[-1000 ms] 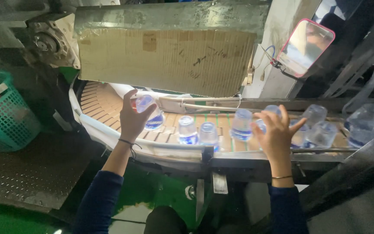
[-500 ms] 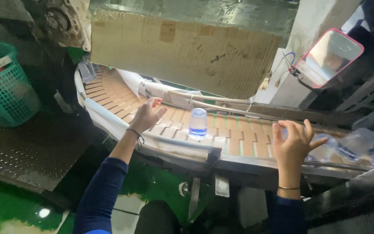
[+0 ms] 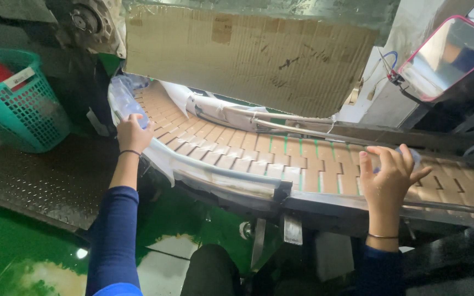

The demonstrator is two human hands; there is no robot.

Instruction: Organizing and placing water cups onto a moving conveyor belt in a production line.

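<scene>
Hands on curved conveyor (image 3: 259,151), left hand (image 3: 133,133) gripping clear bottle (image 3: 130,112), right hand (image 3: 388,175) spread over another bottle (image 3: 412,158).

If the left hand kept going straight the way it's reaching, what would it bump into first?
The left hand reaches up along the belt and already grips a clear bottle. Straight ahead lies a cluster of more clear bottles at the conveyor's curved end, so probably those, though depth is hard to judge.

Clear plastic bottle (image 3: 136,116) at conveyor's curved end, second clear bottle (image 3: 407,159) mostly hidden, far right
</scene>
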